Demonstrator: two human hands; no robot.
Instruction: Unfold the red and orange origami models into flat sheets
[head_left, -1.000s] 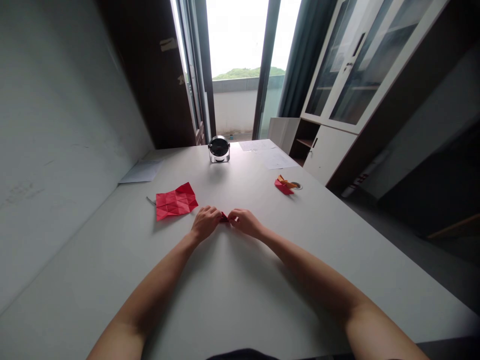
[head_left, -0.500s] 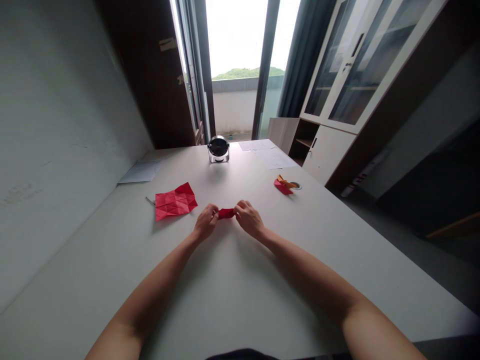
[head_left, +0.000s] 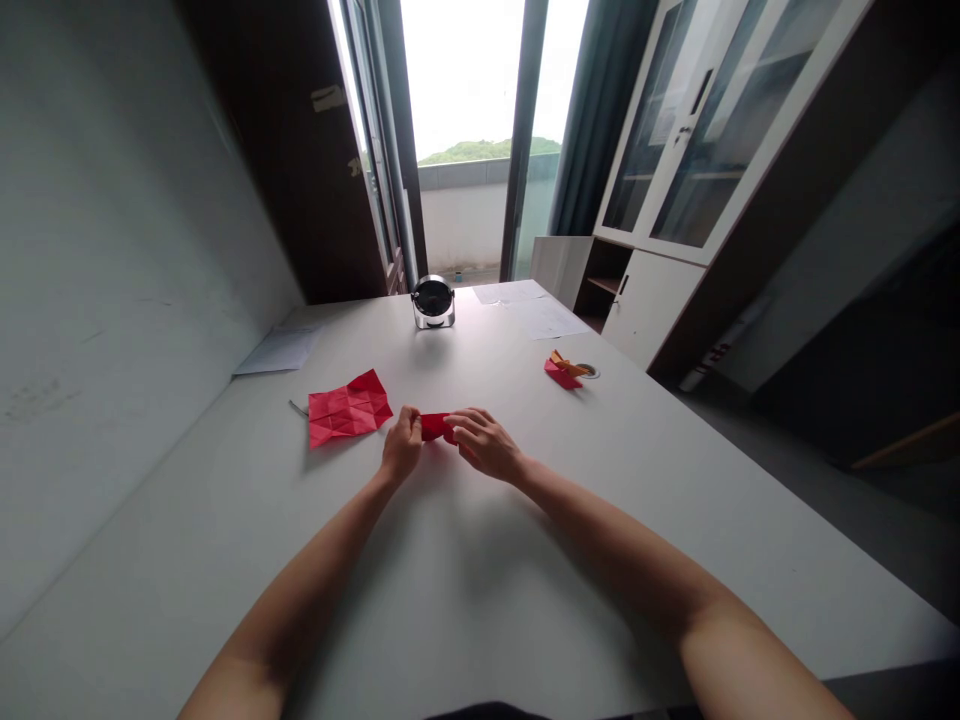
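Between my hands, just above the white table, is a small folded piece of red paper [head_left: 433,427]. My left hand [head_left: 403,440] pinches its left end between thumb and fingers. My right hand [head_left: 486,442] has its fingers on the right end and covers part of it; thumb and fingertips close on the paper's edge. To the left of my left hand lies a creased, unfolded red paper sheet [head_left: 349,409], with a thin grey item [head_left: 298,408] sticking out from behind its left edge. Off to the right sits a folded red and orange paper piece [head_left: 564,370].
A white table [head_left: 480,620] stretches ahead of me. At its far end stands a round black device on a metal stand [head_left: 433,300]. White papers lie at the back left [head_left: 277,350] and back right [head_left: 551,318]. A round grommet [head_left: 590,371] is beside the folded red and orange piece.
Both hands have shifted slightly left with the folded red paper. More of the paper shows now, and my right hand's fingers have stretched further over its right end.
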